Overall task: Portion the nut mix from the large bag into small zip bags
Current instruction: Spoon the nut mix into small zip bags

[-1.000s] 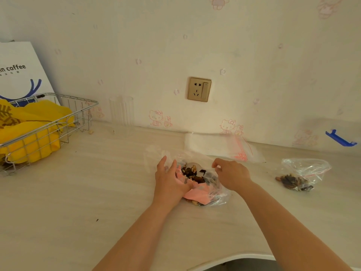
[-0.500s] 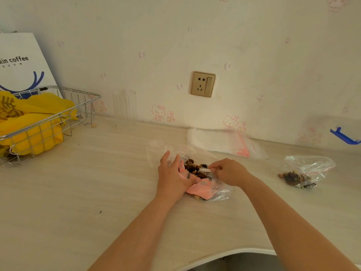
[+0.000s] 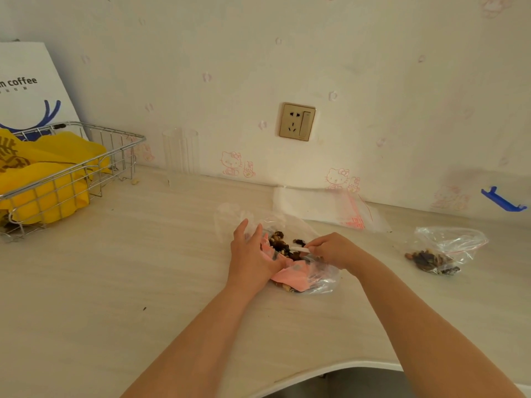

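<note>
1. Centre of frame: large clear bag point(image 3: 311, 278) of nut mix point(image 3: 280, 245) lying on a pale wood-grain counter point(image 3: 143, 268), pink label showing through the plastic on its near side.
2. Left hand point(image 3: 253, 254) on the left side of that bag, fingers straight and spread slightly, palm down on the plastic, pressing it flat; nothing gripped.
3. Right hand point(image 3: 334, 249) at the right side of the same bag, fingers curled, pinching a small white object point(image 3: 298, 249) over the nuts; too small to tell whether spoon or scoop.
4. Both forearms entering from the bottom of the frame, bare.
5. Right of frame: small zip bag point(image 3: 448, 248) lying on the counter, well apart from the hands, a portion of nuts gathered at its lower end.
6. Just above centre, against the wall: flat stack of empty zip bags point(image 3: 324, 206) with red seal strips.
7. Left edge of frame: wire basket point(image 3: 94, 156) holding yellow bags point(image 3: 43, 182).
8. Behind the basket, upper left: white paper bag point(image 3: 31, 81) printed with "coffee" and a blue mark.
9. Left of centre, at the wall: clear ribbed tumbler point(image 3: 181, 153), upright.
10. Upper centre on the wall: gold-framed power socket point(image 3: 296, 121); pale wallpaper with pink cartoon cats.
11. Far right edge: blue clip point(image 3: 501, 200) near the wall.
</note>
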